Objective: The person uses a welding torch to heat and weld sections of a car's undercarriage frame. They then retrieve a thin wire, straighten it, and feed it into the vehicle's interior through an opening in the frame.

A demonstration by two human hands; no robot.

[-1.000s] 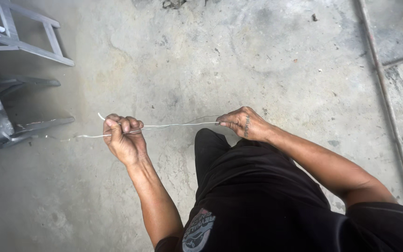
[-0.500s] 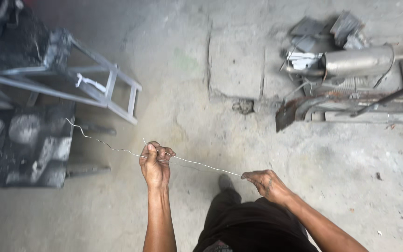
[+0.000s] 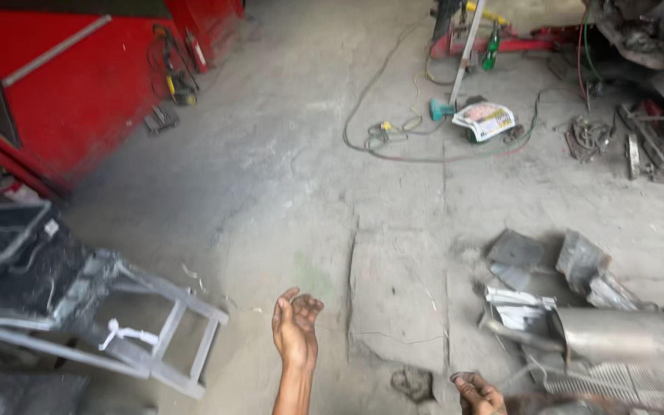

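My left hand (image 3: 295,329) is raised palm up with the fingers loosely curled and apart, holding nothing I can see. My right hand (image 3: 478,393) sits lower, near the frame's bottom edge, its fingers curled in; whether it pinches anything I cannot tell. A thin wire (image 3: 438,323) lies on the concrete floor (image 3: 286,177) between and just beyond my hands. Left of my left hand stands a grey metal frame (image 3: 155,330). Right of my right hand lies a dull metal cylinder (image 3: 624,338) among scrap sheet pieces (image 3: 516,253).
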